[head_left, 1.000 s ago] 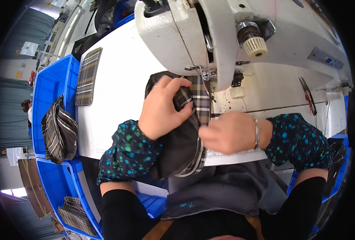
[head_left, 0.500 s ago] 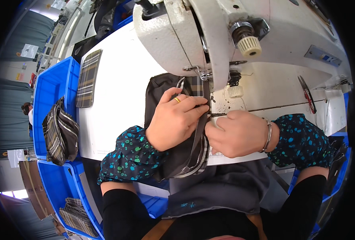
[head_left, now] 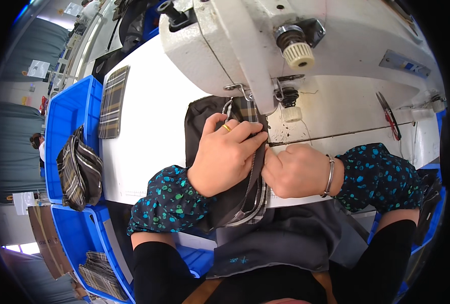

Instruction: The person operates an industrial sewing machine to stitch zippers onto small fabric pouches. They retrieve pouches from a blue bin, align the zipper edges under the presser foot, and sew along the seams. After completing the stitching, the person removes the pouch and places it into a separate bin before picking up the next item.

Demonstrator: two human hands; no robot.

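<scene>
A: Where does the dark fabric piece (head_left: 199, 131) lie just now?

B: Flat on the white table (head_left: 144, 147), under the head of the sewing machine (head_left: 245, 45). Its zipper (head_left: 253, 185) runs as one long line from the table's near edge straight away from the person, up to the presser foot (head_left: 258, 114). A plaid strip (head_left: 245, 109) shows at the far end, right by the needle.

A: And the hands?

B: The left hand (head_left: 225, 157) lies on top of the fabric, to the left of the zipper, fingers (head_left: 242, 133) curled and pressed down on the cloth, tips reaching across toward the foot. It is pinning the piece flat rather than grasping it. The right hand (head_left: 298, 169) sits just beside the zipper on its right side, closed into a loose fist, thumb and forefinger pinched at the zipper's edge; I can't tell exactly how much cloth is caught between them.

A: Which hand is nearer the needle?

B: The left; its fingertips are just short of the foot. The right is a little closer to the person. The zipper lies between the two hands.

A: Anything else around?

B: Blue bins (head_left: 73, 116) at the left, with a plaid pouch (head_left: 78, 172) in one.
</scene>
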